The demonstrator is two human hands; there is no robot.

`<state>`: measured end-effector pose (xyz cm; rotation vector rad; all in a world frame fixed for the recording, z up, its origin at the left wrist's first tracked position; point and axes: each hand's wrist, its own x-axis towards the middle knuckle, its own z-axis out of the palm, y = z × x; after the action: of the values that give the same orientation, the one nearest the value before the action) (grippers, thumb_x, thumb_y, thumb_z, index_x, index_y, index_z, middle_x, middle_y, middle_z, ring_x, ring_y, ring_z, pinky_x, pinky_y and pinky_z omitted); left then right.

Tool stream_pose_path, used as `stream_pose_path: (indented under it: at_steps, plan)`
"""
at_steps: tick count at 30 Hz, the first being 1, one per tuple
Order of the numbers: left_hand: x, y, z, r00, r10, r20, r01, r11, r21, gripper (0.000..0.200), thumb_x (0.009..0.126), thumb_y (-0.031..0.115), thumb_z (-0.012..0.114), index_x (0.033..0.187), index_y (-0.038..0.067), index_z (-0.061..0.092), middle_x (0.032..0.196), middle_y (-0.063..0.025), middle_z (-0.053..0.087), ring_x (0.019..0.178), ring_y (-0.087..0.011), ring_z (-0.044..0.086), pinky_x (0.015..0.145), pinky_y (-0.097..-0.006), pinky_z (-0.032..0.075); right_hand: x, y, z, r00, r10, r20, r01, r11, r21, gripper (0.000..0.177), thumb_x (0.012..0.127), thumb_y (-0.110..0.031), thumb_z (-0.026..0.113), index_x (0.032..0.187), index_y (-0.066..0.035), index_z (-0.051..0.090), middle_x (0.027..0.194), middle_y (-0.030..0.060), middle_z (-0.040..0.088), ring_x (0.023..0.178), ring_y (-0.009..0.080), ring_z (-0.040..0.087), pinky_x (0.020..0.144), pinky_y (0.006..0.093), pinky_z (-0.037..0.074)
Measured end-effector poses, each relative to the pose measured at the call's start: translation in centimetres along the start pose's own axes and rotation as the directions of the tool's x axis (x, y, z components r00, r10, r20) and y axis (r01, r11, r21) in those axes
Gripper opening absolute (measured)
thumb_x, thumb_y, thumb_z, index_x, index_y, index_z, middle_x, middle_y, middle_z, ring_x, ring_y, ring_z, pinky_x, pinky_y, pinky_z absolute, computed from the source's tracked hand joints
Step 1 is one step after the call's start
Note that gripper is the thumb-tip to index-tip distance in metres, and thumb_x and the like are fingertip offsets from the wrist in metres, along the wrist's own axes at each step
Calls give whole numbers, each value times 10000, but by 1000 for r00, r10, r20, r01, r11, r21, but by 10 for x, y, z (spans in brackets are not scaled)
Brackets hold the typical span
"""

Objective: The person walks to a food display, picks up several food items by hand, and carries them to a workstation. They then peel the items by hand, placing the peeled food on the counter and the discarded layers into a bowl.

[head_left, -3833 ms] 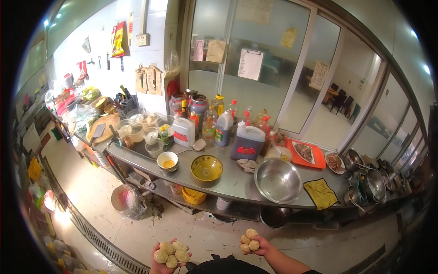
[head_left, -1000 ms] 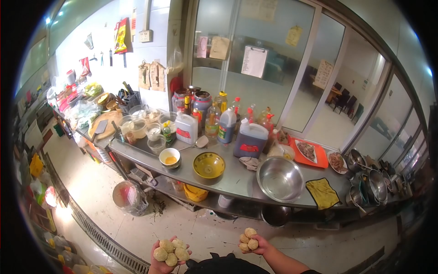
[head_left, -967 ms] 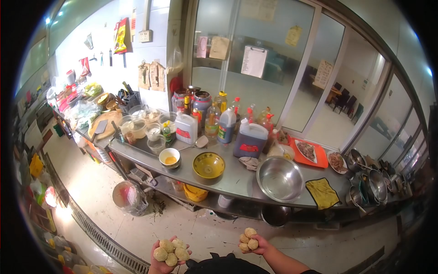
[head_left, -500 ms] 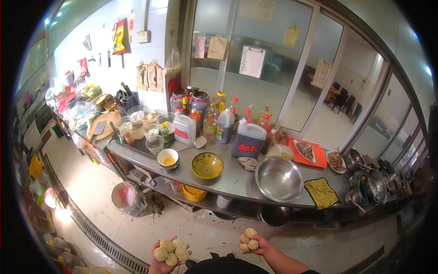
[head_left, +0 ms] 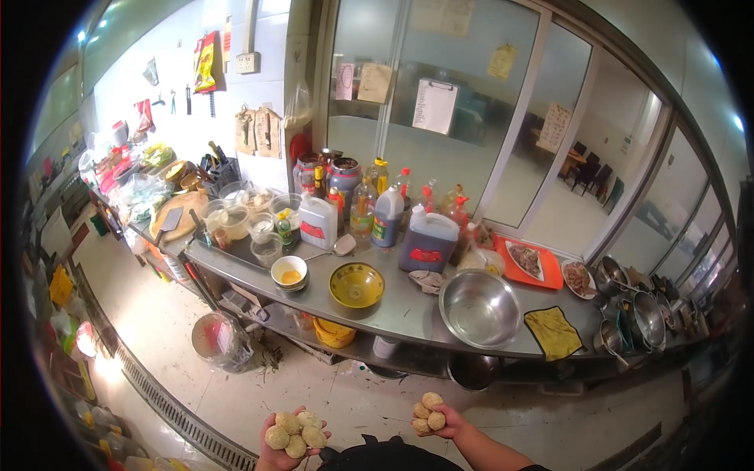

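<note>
My left hand is at the bottom of the view, palm up, with several pale round balls resting on it, its fingers curled around them. My right hand is a little to the right and holds several similar balls in its fingers. Both hands are in front of the steel counter, over the floor, apart from each other. On the counter beyond them stand a yellow bowl, a white bowl with something yellow in it and a large steel basin.
Bottles and jugs line the back of the steel counter. A yellow cloth, an orange tray with a plate, and pans are at the right. A lined bucket stands on the floor, left.
</note>
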<state>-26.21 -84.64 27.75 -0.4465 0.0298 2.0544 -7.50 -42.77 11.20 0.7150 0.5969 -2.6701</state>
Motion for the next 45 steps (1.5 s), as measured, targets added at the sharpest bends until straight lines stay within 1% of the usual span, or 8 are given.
stream_pose_path:
  at_steps: [13,15,18,21,24,29,38,45]
  plan:
    - [-1,0,-4,998,-18,61,21,999,-42,652,911,574,404,1404,155,487,1449,-367,356,1292,-624,359,810,-749,500,1,-2,3,1000,-1,-19,0,1000,-17,591,841,-319,634,1356,-75,478,1311,190,561,1267,438,514,965,683,437]
    - [-2,-1,-4,998,-5,65,7,1000,-30,657,911,571,407,1414,152,475,1454,-365,348,1298,-624,351,816,-750,497,2,-3,2,998,23,62,-26,999,40,517,875,-294,614,1343,-116,486,1293,171,581,1207,413,564,935,674,464]
    - [-1,1,-4,998,4,69,-2,1000,-27,673,920,584,397,1439,157,439,1445,-362,357,1291,-624,358,816,-749,498,4,-1,-2,992,-5,122,-3,998,66,502,879,-289,611,1332,-112,490,1275,164,589,1183,407,579,918,671,477]
    - [-2,0,-6,997,2,77,3,998,-57,683,919,585,400,1446,151,427,1441,-361,359,1292,-626,352,819,-755,493,5,-2,-1,994,-14,108,11,1000,29,568,852,-338,631,1333,-73,486,1268,184,574,1214,421,553,905,663,490]
    - [-3,1,-6,997,10,79,-6,999,-46,673,910,566,421,1426,135,456,1439,-361,364,1290,-627,353,812,-751,501,1,-2,5,998,-15,54,14,1000,15,563,855,-336,630,1332,-74,487,1267,185,573,1220,416,550,907,660,493]
    - [-4,0,0,997,33,64,-32,999,-20,674,918,570,399,1431,136,450,1409,-359,398,1251,-627,399,759,-722,539,0,-2,10,998,-10,64,7,999,44,547,862,-335,620,1327,-79,493,1273,181,572,1228,416,544,906,660,493]
    - [-9,5,-3,997,73,34,-72,997,-36,696,919,580,403,1447,127,424,1421,-356,389,1251,-623,407,736,-727,536,6,-4,22,998,4,59,-5,1000,17,557,850,-342,619,1326,-80,495,1266,180,578,1210,418,556,903,661,487]
    - [-20,16,-8,992,117,42,-114,991,-69,702,922,574,408,1462,125,394,1418,-370,379,1250,-630,402,748,-730,532,21,-4,38,999,23,-38,-25,998,-55,560,831,-345,627,1313,-88,505,1262,173,580,1195,417,563,889,653,496]
